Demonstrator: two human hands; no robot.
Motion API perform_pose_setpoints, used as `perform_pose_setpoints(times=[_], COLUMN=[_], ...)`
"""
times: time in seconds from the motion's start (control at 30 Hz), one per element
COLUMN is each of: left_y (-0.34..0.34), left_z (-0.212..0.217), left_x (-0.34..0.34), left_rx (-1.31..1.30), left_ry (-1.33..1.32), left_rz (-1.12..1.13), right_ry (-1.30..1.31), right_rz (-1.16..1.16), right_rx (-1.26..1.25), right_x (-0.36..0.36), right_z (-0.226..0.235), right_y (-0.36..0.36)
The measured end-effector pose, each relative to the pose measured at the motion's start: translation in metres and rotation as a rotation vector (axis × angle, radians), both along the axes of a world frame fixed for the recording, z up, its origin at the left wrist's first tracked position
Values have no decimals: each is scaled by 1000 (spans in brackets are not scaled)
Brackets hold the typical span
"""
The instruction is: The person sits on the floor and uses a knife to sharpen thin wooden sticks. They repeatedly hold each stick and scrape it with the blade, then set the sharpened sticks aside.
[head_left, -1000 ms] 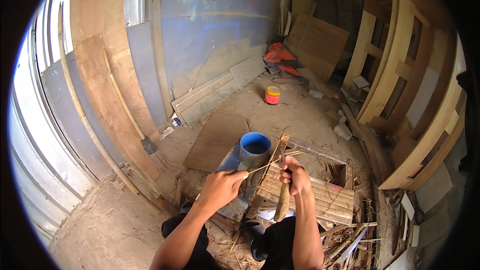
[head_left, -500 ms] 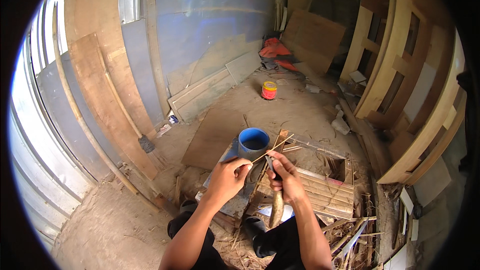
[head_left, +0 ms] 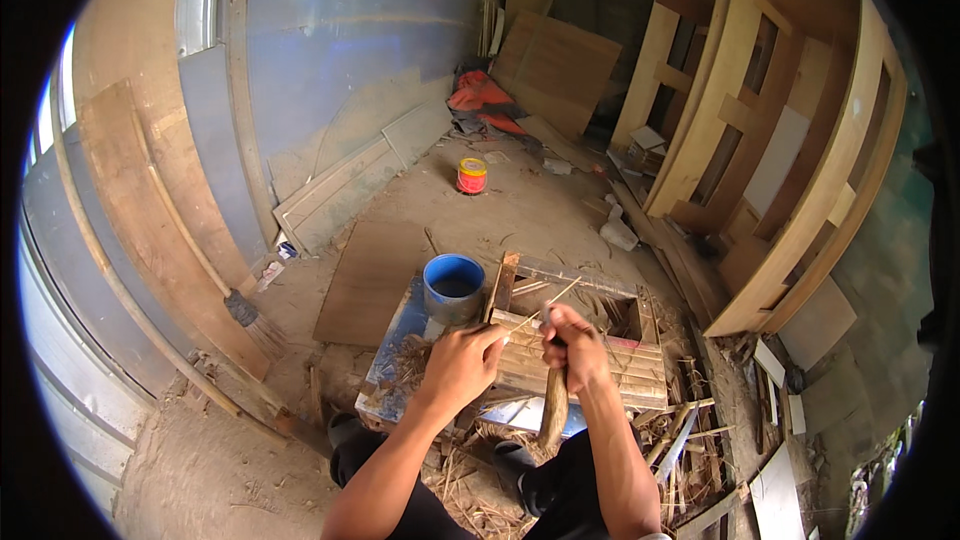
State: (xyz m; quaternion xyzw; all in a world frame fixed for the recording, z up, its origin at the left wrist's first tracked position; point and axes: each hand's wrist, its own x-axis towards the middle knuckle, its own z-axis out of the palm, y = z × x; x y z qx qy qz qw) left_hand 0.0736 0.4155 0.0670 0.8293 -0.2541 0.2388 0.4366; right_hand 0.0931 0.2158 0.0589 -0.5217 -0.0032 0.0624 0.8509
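Brown handle (head_left: 554, 408) in right hand (head_left: 577, 348) — thin stick (head_left: 532, 317) in left hand (head_left: 463, 364)

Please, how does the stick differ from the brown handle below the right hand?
The stick is thin, the brown handle much thicker. The stick slants up rightward from the left hand; the brown handle points downward from the right hand. Both are hand-held.

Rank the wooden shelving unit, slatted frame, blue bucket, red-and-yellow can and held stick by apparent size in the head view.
1. Wooden shelving unit
2. Slatted frame
3. Blue bucket
4. Red-and-yellow can
Stick: unsure against the can; it looks longer but far thinner.
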Motion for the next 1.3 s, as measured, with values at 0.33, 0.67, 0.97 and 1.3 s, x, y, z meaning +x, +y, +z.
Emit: perform_pose_setpoints(times=[0.33, 0.67, 0.97, 1.3], left_y=[16, -42, -42, -29], left_z=[9, -23, -25, -36], left_x=[-7, 4, -8, -18], left_rx=[-104, -110, -73, 5], left_ry=[257, 397, 678, 489], left_rz=[-67, -101, -160, -164], right_ry=[41, 105, 100, 36], right_rz=[-572, 218, -27, 229], right_rx=[10, 27, 138, -160], right_x=[7, -29, -17, -25], right_z=[-26, -38, -42, -48], right_y=[-140, -55, -70, -37])
